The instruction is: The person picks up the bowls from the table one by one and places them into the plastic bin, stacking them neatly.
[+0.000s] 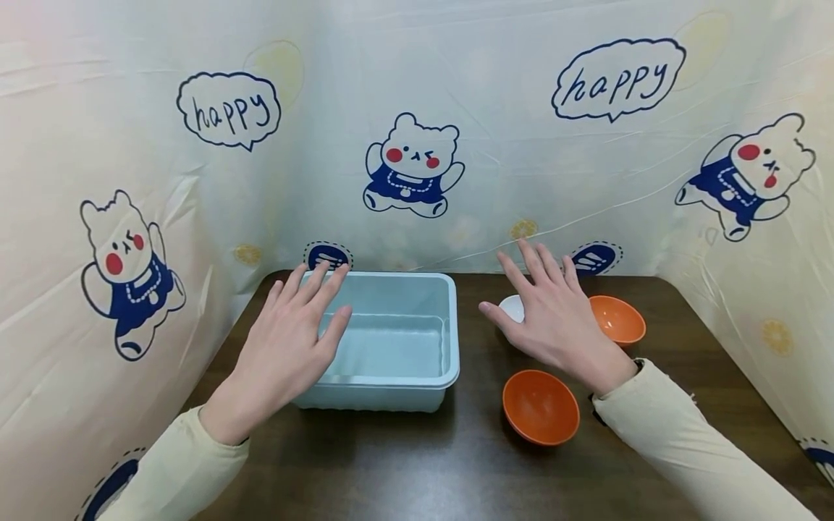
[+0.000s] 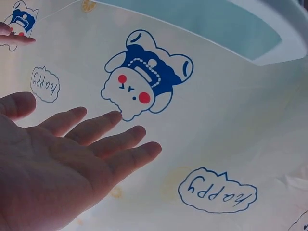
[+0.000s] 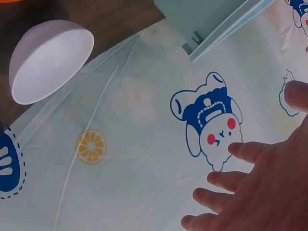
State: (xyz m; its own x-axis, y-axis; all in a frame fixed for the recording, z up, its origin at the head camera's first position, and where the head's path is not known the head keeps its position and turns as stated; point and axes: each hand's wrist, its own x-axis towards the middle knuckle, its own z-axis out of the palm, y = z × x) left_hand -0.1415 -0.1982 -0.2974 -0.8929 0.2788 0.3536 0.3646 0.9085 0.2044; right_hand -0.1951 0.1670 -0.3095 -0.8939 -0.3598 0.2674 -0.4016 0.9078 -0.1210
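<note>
My left hand (image 1: 287, 340) hovers over the left side of a pale blue plastic basin (image 1: 391, 401), its fingers spread and nothing held. In the left wrist view the palm of that left hand (image 2: 62, 163) faces up in the picture, below the basin's rim (image 2: 284, 29). To the right, my right hand (image 1: 560, 315) is held in the air with fingers apart, partly covering a white bowl (image 1: 512, 308). That white bowl (image 3: 53, 60) shows whole in the right wrist view, apart from the right hand (image 3: 264, 187). An orange bowl (image 1: 541, 407) stands nearer on the table, below the right hand.
A second orange bowl (image 1: 619, 320) sits behind the right wrist. All stand on a dark brown wooden table (image 1: 391, 463). A pale curtain (image 1: 495, 181) printed with bears and "happy" bubbles encloses the back and both sides.
</note>
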